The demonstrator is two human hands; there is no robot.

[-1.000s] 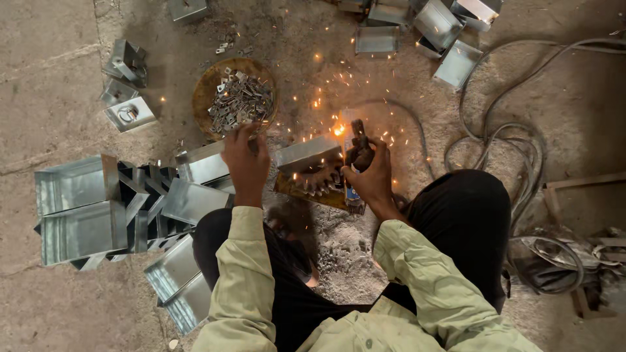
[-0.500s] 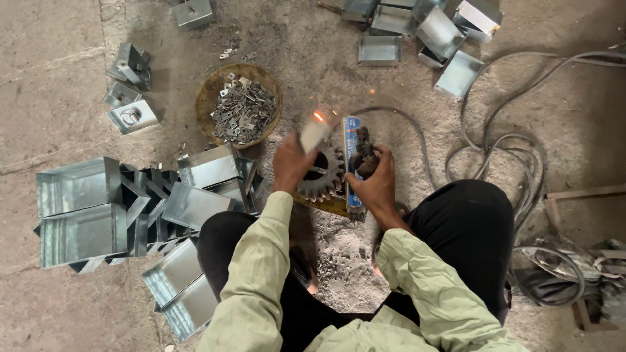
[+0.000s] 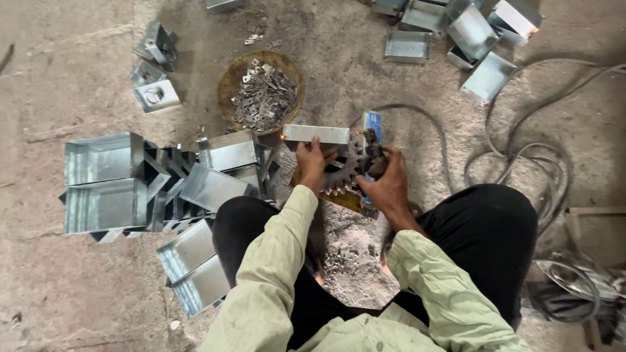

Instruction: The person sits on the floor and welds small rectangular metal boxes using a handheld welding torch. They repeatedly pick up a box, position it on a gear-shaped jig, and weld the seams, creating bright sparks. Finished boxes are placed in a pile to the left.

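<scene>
Since the earlier frame the left hand (image 3: 312,163) has shifted left and levelled the box (image 3: 315,134), which was tilted; the sparks seen a second ago are gone, bar one small glow at the box's left end.

Nearest, the person squats with both knees raised, pale sleeves reaching forward over a patch of grey ash (image 3: 345,251). The left hand grips the box from below, thumb over its near wall, fingers curled behind. The right hand (image 3: 390,182) is closed round a dark tool (image 3: 370,151) held just right of the box. Between the hands lies a toothed gear (image 3: 342,173), under the box's right end; whether box and gear touch cannot be told.

Left of the knees lies a heap of sheet-metal boxes (image 3: 104,186). Beyond the hands, a round bowl (image 3: 229,81) holds small metal clips (image 3: 264,98). Cables (image 3: 521,153) loop at right. Farthest, finished boxes (image 3: 473,32) lie scattered.
</scene>
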